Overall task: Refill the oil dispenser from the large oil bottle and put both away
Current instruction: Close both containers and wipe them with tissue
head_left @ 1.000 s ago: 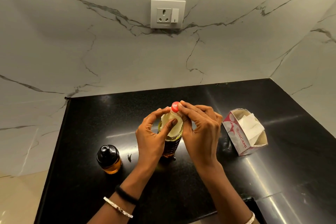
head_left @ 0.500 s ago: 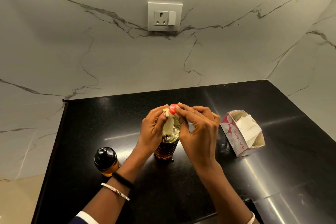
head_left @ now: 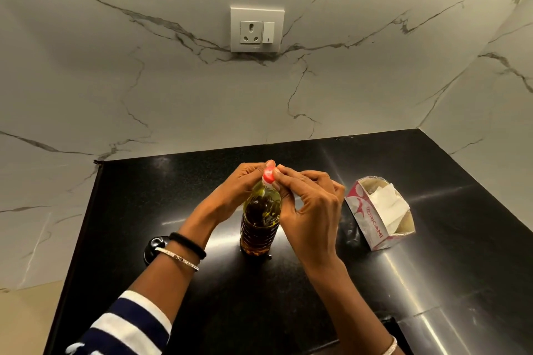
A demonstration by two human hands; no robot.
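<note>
The large oil bottle [head_left: 261, 219], clear plastic with yellow oil and a red cap [head_left: 268, 175], stands upright in the middle of the black counter [head_left: 432, 282]. My left hand [head_left: 236, 190] reaches around its neck from the left, fingertips at the cap. From the right, my right hand [head_left: 310, 204] pinches the red cap with thumb and forefinger. The oil dispenser [head_left: 154, 248], with a black lid, sits at the left and is mostly hidden behind my left wrist.
An open pink-and-white tissue box [head_left: 377, 219] stands right of the bottle. The marble wall behind carries a socket plate [head_left: 256, 29]. The counter's left edge [head_left: 86, 225] drops off beside the dispenser. A side wall closes the right.
My left hand slid from the bottle's shoulder up to the neck and cap. The right hand stays on the red cap. The view shifted so my left wrist now covers the dispenser.
</note>
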